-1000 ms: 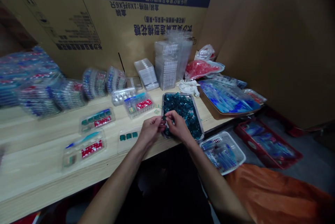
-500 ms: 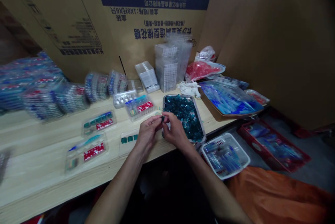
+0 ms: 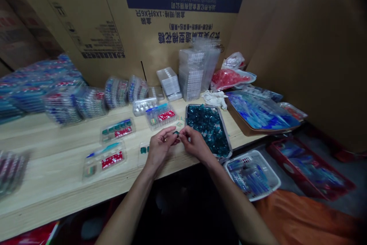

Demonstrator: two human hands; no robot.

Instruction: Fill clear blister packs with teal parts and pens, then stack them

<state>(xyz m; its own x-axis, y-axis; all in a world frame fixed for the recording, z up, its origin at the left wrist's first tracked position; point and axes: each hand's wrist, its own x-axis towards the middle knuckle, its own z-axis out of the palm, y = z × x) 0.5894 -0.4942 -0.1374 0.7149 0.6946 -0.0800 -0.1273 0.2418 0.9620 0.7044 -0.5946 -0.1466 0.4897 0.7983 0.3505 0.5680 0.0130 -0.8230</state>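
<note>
Head camera: the left hand [image 3: 161, 146] and right hand [image 3: 195, 145] pinch one small green piece [image 3: 176, 133] between their fingertips, just left of a metal tray [image 3: 227, 135]. Lots of green bits [image 3: 205, 124] fill that tray. Green squares [image 3: 143, 150] sit in a clear plastic tray [image 3: 142, 160], partly hidden by the left hand. Blue packs [image 3: 258, 109] fill a brown cardboard box [image 3: 240, 120]; a white basket [image 3: 277, 184] holds blue things too.

On the tabletop [image 3: 63, 157], a tray [image 3: 225, 130] of pieces [image 3: 208, 126] lies right of the packs [image 3: 118, 131], before stacked cases [image 3: 191, 78]. Right of it sits a carton [image 3: 238, 120]; before the tabletop, a basket [image 3: 270, 167] stands left of a crate [image 3: 308, 190].
</note>
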